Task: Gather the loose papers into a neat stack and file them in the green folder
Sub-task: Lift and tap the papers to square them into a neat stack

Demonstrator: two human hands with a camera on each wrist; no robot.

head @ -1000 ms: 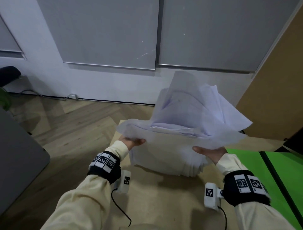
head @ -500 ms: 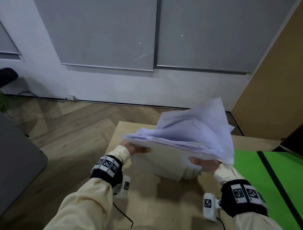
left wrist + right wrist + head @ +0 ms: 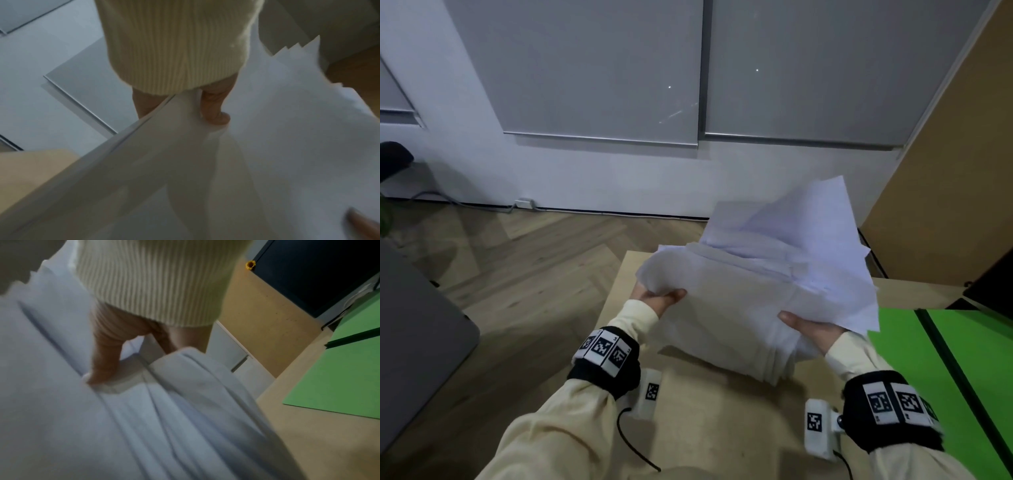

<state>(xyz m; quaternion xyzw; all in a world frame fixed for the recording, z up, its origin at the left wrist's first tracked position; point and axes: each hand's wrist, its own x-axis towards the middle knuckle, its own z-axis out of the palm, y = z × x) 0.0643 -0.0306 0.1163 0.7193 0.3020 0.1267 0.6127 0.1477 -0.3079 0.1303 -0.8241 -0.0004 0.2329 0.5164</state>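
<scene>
A thick, uneven bundle of white papers (image 3: pixel 750 291) hangs above the wooden table (image 3: pixel 698 421), its lower edge drooping towards me. My left hand (image 3: pixel 659 298) grips its left side, thumb on top (image 3: pixel 216 113). My right hand (image 3: pixel 808 329) grips the right side, thumb pressed on the sheets (image 3: pixel 102 363). Both hands' other fingers are hidden under the paper. Upper sheets fan up and to the right, their corners out of line. The green folder (image 3: pixel 945 377) lies open and flat on the table at the right, also seen in the right wrist view (image 3: pixel 339 378).
The table's left edge drops to a wooden floor (image 3: pixel 517 260). A grey surface (image 3: pixel 410 342) stands at the far left. A brown panel (image 3: pixel 945 188) rises behind the table at the right, with a dark object (image 3: pixel 993 281) beside the folder. White wall behind.
The bundle dropped and flattened half a second ago, then tilted up again with the loose top sheets fanning up to the right. Both hands kept their grip.
</scene>
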